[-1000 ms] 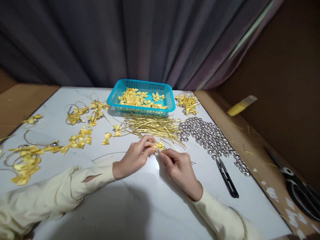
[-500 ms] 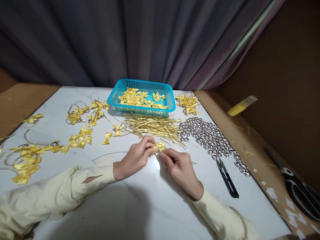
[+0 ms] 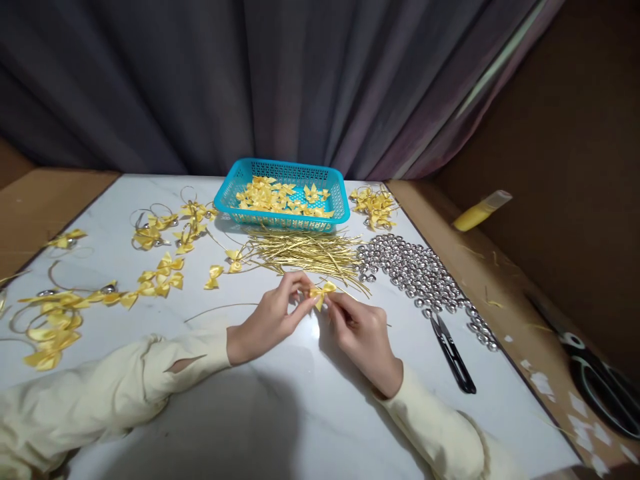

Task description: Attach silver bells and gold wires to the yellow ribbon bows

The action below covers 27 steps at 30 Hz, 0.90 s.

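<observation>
A small yellow ribbon bow (image 3: 323, 293) is held between my two hands over the middle of the white table. My left hand (image 3: 280, 310) pinches its left side between thumb and fingers. My right hand (image 3: 363, 337) is closed at the bow's right edge, its fingertips pressed together. A thin gold wire (image 3: 220, 307) stretches leftward from behind my left hand, and a short end shows right of my right hand. Whether a silver bead sits under the bow is hidden. Just beyond my hands lies a pile of gold wire ties (image 3: 305, 252).
A blue basket (image 3: 235, 212) of yellow bows stands at the back. Silver beads (image 3: 415, 270) spread to the right, beside black thread snips (image 3: 453, 353). Bows with wires (image 3: 55, 320) lie left. Large scissors (image 3: 600, 387) and a yellow glue bottle (image 3: 483, 210) are at the right edge.
The bow has turned so its loops and tails show more openly. My left thumb has straightened along it, and my right fingertips have shifted slightly upward beside it.
</observation>
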Motion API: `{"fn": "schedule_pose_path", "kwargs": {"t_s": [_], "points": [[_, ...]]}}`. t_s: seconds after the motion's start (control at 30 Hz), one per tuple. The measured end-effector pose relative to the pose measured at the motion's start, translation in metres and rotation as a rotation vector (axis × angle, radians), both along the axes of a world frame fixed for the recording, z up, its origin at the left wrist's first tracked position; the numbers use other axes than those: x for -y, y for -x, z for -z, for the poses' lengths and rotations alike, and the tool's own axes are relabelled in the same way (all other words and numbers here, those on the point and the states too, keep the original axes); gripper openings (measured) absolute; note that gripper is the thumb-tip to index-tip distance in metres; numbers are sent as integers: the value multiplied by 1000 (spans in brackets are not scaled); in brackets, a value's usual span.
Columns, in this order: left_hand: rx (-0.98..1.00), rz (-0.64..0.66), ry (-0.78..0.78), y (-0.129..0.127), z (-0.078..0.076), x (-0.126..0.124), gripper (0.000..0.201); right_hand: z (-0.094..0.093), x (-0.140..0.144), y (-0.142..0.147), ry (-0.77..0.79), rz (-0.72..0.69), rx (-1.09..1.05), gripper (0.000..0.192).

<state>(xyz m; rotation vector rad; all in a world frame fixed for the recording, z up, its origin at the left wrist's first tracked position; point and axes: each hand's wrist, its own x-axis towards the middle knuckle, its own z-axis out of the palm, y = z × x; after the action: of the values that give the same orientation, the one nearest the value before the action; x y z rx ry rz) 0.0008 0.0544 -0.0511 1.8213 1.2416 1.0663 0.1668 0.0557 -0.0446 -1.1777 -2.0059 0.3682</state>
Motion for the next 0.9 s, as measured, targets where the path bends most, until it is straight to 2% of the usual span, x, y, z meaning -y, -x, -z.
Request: {"fn": "schedule_pose_path", "kwargs": {"t_s": [0.1, 0.17, 0.3, 0.5, 0.67, 0.8, 0.9], "points": [[-12, -57, -32, 0, -5, -3, 10, 5, -3, -4, -255, 35, 124, 18], [-20, -16, -30, 0, -8, -4, 14, 6, -5, -6, -380, 16, 236, 20], [-4, 91, -89, 1, -9, -4, 21, 5, -3, -5, -472, -82, 408, 19], [-19, 86, -72, 0, -10, -6, 20, -1, 1, -3, -458, -163, 459, 21], [28, 52, 55, 1, -10, -10, 22, -1, 1, -3, -461, -157, 459, 21], [102, 35, 171, 2, -10, -11, 21, 1, 1, -1, -351, -90, 364, 24], [140, 59, 213, 3, -9, -10, 20, 2, 0, 0, -232, -95, 294, 24]]}}
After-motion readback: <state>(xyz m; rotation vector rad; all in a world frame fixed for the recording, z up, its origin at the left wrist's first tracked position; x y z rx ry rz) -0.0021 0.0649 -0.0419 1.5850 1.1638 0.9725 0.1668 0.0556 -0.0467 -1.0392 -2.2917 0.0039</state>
